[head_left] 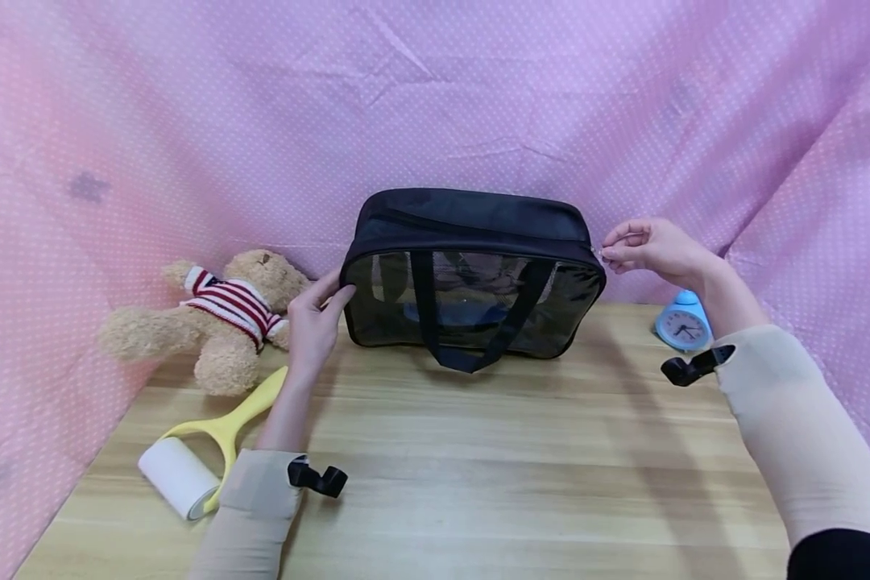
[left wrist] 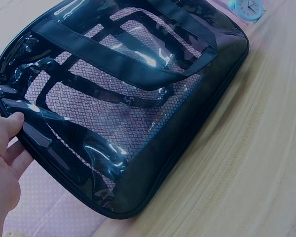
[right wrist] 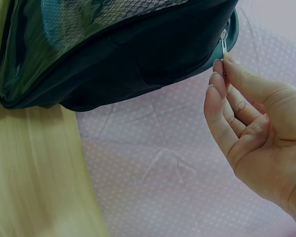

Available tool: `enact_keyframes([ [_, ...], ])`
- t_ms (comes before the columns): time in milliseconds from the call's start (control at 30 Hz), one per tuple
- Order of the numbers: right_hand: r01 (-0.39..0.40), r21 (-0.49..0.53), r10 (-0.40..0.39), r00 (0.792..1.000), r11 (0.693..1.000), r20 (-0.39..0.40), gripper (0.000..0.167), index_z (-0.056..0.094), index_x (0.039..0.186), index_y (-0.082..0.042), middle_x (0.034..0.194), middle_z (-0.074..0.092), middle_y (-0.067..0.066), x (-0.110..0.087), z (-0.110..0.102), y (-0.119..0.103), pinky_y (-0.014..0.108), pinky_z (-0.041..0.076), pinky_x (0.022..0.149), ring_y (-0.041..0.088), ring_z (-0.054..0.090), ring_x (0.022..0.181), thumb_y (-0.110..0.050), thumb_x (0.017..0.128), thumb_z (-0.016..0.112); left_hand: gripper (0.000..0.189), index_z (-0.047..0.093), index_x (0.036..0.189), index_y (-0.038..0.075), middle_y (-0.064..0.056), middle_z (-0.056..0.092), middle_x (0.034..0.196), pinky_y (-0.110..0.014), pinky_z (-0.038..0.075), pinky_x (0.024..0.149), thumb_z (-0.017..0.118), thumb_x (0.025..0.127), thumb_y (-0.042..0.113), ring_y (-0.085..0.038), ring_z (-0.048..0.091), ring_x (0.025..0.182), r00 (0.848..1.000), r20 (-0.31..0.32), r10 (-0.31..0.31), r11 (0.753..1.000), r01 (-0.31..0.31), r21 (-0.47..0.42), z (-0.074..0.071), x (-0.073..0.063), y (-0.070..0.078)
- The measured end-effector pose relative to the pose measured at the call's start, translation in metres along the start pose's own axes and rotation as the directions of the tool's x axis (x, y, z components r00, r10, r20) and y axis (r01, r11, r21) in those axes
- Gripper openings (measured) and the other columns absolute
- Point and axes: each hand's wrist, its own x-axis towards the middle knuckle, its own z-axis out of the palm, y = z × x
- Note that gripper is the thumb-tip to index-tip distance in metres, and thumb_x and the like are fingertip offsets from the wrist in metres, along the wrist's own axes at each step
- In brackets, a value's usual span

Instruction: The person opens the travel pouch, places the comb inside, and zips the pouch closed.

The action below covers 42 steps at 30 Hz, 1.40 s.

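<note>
A black bag (head_left: 478,224) with see-through sides stands upright at the back of the wooden table, its strap handle (head_left: 428,310) hanging down the front. My left hand (head_left: 313,326) holds the bag's left edge; in the left wrist view the thumb (left wrist: 15,122) lies on the clear front and the fingers go behind the rim. At the upper right corner, my right hand (head_left: 656,248) pinches a small metal zipper pull (right wrist: 224,47) between thumb and fingertips. Inside the bag, a blue shape (head_left: 457,312) shows dimly through the front panel.
A teddy bear (head_left: 232,310) in a striped sweater lies to the left. Near my left forearm is a lint roller (head_left: 177,475) with a yellow handle. A blue alarm clock (head_left: 684,326) stands under my right wrist. Pink dotted cloth (head_left: 471,97) hangs behind the table.
</note>
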Motion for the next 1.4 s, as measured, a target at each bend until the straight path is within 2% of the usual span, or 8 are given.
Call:
enact_keyframes([
  [167, 0.017, 0.048, -0.018, 1.000, 0.999, 0.017, 0.014, 0.069, 0.099, -0.018, 0.085, 0.076, -0.009, -0.002, -0.001, 0.017, 0.026, 0.060, 0.079, 0.008, 0.071, 0.078, -0.005, 0.100, 0.064, 0.031, 0.071, 0.127, -0.003, -0.025, 0.072, 0.121, -0.009, 0.050, 0.090, 0.069, 0.097, 0.002, 0.015, 0.063, 0.096, 1.000, 0.003, 0.003, 1.000, -0.003, 0.004, 0.001, -0.005, 0.021],
  [300, 0.013, 0.090, -0.016, 0.999, 0.996, 0.037, 0.017, 0.070, 0.099, -0.019, 0.086, 0.077, -0.009, -0.003, -0.001, 0.027, 0.025, 0.059, 0.078, 0.007, 0.071, 0.078, -0.005, 0.101, 0.063, 0.030, 0.071, 0.127, -0.003, -0.025, 0.072, 0.122, -0.009, 0.050, 0.091, 0.068, 0.097, 0.002, 0.015, 0.063, 0.097, 1.000, 0.011, 0.005, 1.000, -0.005, 0.011, 0.000, -0.007, 0.026],
  [367, 0.013, 0.113, -0.018, 0.999, 0.994, 0.045, 0.018, 0.071, 0.100, -0.019, 0.087, 0.077, -0.010, -0.003, 0.000, 0.032, 0.025, 0.060, 0.078, 0.007, 0.071, 0.079, -0.004, 0.101, 0.063, 0.030, 0.071, 0.127, -0.003, -0.025, 0.072, 0.122, -0.009, 0.050, 0.091, 0.068, 0.097, 0.002, 0.015, 0.063, 0.097, 1.000, 0.011, 0.005, 1.000, -0.005, 0.013, 0.000, -0.006, 0.024],
  [600, 0.027, 0.227, -0.050, 0.994, 0.974, 0.098, 0.023, 0.072, 0.100, -0.016, 0.089, 0.077, -0.007, -0.003, 0.002, 0.051, 0.024, 0.060, 0.075, 0.008, 0.070, 0.079, 0.003, 0.100, 0.059, 0.031, 0.071, 0.128, 0.000, -0.023, 0.073, 0.123, -0.007, 0.049, 0.090, 0.069, 0.097, 0.003, 0.017, 0.061, 0.097, 1.000, -0.016, 0.011, 1.000, -0.010, 0.026, 0.002, 0.001, -0.004],
  [700, 0.007, 0.248, -0.039, 0.992, 0.969, 0.123, 0.024, 0.072, 0.100, -0.016, 0.088, 0.077, -0.006, -0.004, 0.005, 0.059, 0.023, 0.060, 0.075, 0.008, 0.070, 0.079, 0.004, 0.101, 0.058, 0.031, 0.073, 0.127, 0.004, -0.020, 0.074, 0.122, -0.008, 0.050, 0.091, 0.070, 0.097, 0.006, 0.016, 0.062, 0.097, 1.000, -0.014, 0.006, 1.000, -0.005, 0.027, 0.002, 0.001, -0.009],
  [900, -0.008, 0.321, -0.037, 0.990, 0.947, 0.133, 0.021, 0.068, 0.100, -0.010, 0.086, 0.077, 0.000, -0.003, 0.013, 0.071, 0.025, 0.061, 0.075, 0.011, 0.071, 0.080, 0.007, 0.101, 0.056, 0.029, 0.075, 0.126, 0.009, -0.015, 0.076, 0.120, -0.013, 0.054, 0.093, 0.072, 0.097, 0.012, 0.011, 0.065, 0.099, 1.000, -0.011, 0.006, 1.000, -0.006, 0.012, 0.000, 0.000, -0.013],
  [1167, -0.046, 0.289, 0.007, 0.991, 0.956, 0.133, 0.024, 0.071, 0.098, -0.015, 0.086, 0.076, -0.002, 0.002, 0.024, 0.077, 0.027, 0.061, 0.076, 0.010, 0.070, 0.080, 0.005, 0.101, 0.058, 0.030, 0.074, 0.127, 0.006, -0.019, 0.074, 0.122, -0.010, 0.053, 0.092, 0.071, 0.097, 0.012, 0.010, 0.066, 0.100, 1.000, -0.009, -0.002, 1.000, 0.002, -0.010, -0.001, -0.002, -0.012],
  [1400, -0.060, 0.288, 0.026, 0.992, 0.956, 0.122, 0.027, 0.067, 0.094, -0.016, 0.084, 0.074, -0.005, -0.001, 0.028, 0.076, 0.025, 0.061, 0.076, 0.009, 0.069, 0.079, 0.007, 0.101, 0.056, 0.029, 0.075, 0.126, 0.008, -0.017, 0.075, 0.121, -0.011, 0.053, 0.093, 0.071, 0.097, 0.012, 0.010, 0.066, 0.101, 1.000, -0.006, 0.005, 1.000, -0.006, -0.026, 0.001, -0.001, -0.011],
])
